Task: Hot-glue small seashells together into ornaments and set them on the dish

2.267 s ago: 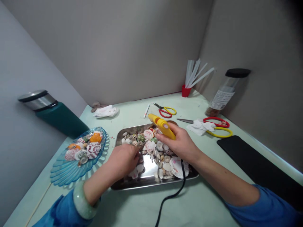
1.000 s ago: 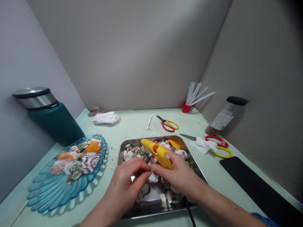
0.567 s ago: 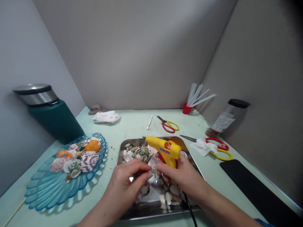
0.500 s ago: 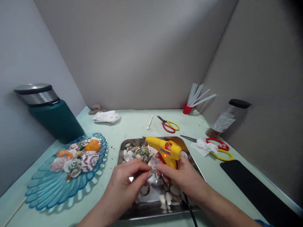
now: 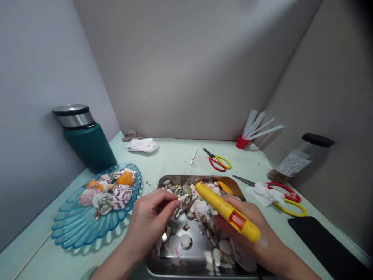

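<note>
My right hand [image 5: 256,243] grips a yellow glue gun [image 5: 227,212], its nozzle aimed up-left over a steel tray [image 5: 175,268] filled with several seashells [image 5: 201,208]. Fingers of my left hand [image 5: 148,225] are pinched on a small shell piece [image 5: 182,197] just left of the gun's tip, above the tray's near-left part. A blue glass shell-shaped dish [image 5: 87,221] with several coloured shells lies left of the tray.
A green flask [image 5: 87,142] stands back left. Crumpled tissue [image 5: 142,145], a marker [image 5: 194,155], small scissors [image 5: 218,161], a red cup of glue sticks [image 5: 253,130], larger scissors [image 5: 282,192] on tissue, a jar [image 5: 300,159] and a black slab [image 5: 329,245] line the back and right.
The glue gun has turned from upright to lying slanted, nozzle up-left, and my right hand has drawn back from my left. The camera view has shifted to the left.
</note>
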The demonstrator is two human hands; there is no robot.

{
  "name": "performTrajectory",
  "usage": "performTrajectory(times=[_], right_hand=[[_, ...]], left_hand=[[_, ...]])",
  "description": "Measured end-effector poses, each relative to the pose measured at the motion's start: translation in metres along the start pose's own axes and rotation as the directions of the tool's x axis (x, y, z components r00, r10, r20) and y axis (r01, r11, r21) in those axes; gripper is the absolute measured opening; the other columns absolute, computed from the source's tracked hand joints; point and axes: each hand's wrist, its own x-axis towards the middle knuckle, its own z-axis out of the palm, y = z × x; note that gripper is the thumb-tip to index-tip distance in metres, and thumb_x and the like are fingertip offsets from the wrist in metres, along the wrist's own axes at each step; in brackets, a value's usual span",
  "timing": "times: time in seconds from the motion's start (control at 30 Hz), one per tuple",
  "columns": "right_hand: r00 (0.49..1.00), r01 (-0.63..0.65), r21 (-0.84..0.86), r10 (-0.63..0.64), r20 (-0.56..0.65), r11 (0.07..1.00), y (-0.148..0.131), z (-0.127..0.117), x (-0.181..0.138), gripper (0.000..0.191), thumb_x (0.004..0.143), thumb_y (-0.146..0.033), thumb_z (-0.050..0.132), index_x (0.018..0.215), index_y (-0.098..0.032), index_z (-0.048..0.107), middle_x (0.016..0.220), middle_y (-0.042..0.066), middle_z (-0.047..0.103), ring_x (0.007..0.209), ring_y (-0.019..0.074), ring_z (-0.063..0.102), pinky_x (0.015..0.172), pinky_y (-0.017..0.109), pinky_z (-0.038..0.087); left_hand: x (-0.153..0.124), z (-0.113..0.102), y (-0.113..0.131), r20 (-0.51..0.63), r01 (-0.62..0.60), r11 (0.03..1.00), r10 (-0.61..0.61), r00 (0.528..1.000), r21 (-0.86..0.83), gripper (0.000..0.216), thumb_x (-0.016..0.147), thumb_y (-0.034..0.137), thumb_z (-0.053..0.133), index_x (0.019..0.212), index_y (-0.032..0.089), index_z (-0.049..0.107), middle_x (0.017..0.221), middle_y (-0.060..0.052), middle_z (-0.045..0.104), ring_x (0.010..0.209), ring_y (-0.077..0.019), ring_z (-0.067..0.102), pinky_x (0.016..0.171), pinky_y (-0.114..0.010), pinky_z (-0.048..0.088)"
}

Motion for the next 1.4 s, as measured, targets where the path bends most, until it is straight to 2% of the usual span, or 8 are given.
performTrajectory(times=[0.1,0.2,0.4,0.57,0.9,1.4], right_hand=[[0.983,0.164,-0.026,-0.161,0.091,0.986,0.003,0.002,0.001,0.009,0.084,-0.029,0.051,0.084,-0.019,0.053,0.071,0.001,0.058,0.061,0.0147,0.053,0.058,0.027,0.038],[0.963,0.242,-0.087,-0.229,0.145,0.966,0.003,0.006,0.003,0.013,0.081,-0.029,0.054,0.086,-0.018,0.053,0.071,0.002,0.059,0.062,0.0155,0.053,0.057,0.027,0.035],[0.961,0.252,-0.225,-0.215,0.176,0.941,0.0,0.011,0.003,0.012,0.083,-0.029,0.053,0.077,-0.018,0.051,0.066,0.001,0.055,0.058,0.0146,0.049,0.054,0.027,0.029],[0.954,0.276,-0.242,-0.234,0.188,0.93,-0.001,0.013,0.003,0.017,0.086,-0.033,0.051,0.083,-0.017,0.056,0.069,0.003,0.058,0.061,0.0165,0.052,0.055,0.028,0.03],[0.941,0.335,-0.335,-0.292,0.172,0.881,0.002,0.017,0.001,0.028,0.088,-0.039,0.046,0.09,-0.014,0.059,0.067,0.005,0.058,0.059,0.0178,0.049,0.054,0.03,0.028],[0.954,0.297,-0.384,-0.262,0.143,0.874,0.003,0.018,0.0,0.032,0.087,-0.044,0.047,0.086,-0.015,0.06,0.067,0.005,0.058,0.06,0.0183,0.051,0.054,0.03,0.031]], left_hand=[[0.0,0.002,-0.006,0.016,0.059,0.998,-0.059,0.998,-0.018,0.013,0.082,0.025,0.057,0.075,0.019,0.067,0.069,0.0,0.066,0.061,-0.0134,0.061,0.057,-0.023,0.046],[0.0,0.004,-0.008,0.028,0.131,0.987,-0.129,0.991,-0.089,0.015,0.082,0.028,0.056,0.076,0.018,0.066,0.064,0.0,0.064,0.056,-0.0131,0.059,0.052,-0.022,0.045],[-0.002,0.006,-0.009,0.038,0.187,0.962,-0.183,0.982,-0.197,0.015,0.082,0.029,0.057,0.076,0.017,0.064,0.062,0.0,0.062,0.052,-0.0122,0.056,0.05,-0.022,0.045],[-0.002,0.008,-0.01,0.05,0.217,0.944,-0.211,0.976,-0.25,0.014,0.081,0.028,0.059,0.074,0.016,0.063,0.059,0.0,0.061,0.05,-0.0117,0.054,0.049,-0.021,0.044],[-0.002,0.009,-0.01,0.048,0.208,0.945,-0.203,0.978,-0.251,0.015,0.082,0.028,0.057,0.073,0.016,0.062,0.063,0.0,0.061,0.052,-0.0113,0.053,0.05,-0.021,0.043],[-0.003,0.01,-0.012,0.016,0.213,0.933,-0.218,0.976,-0.289,0.013,0.082,0.026,0.058,0.073,0.017,0.061,0.06,0.002,0.058,0.05,-0.0103,0.052,0.049,-0.021,0.042]])
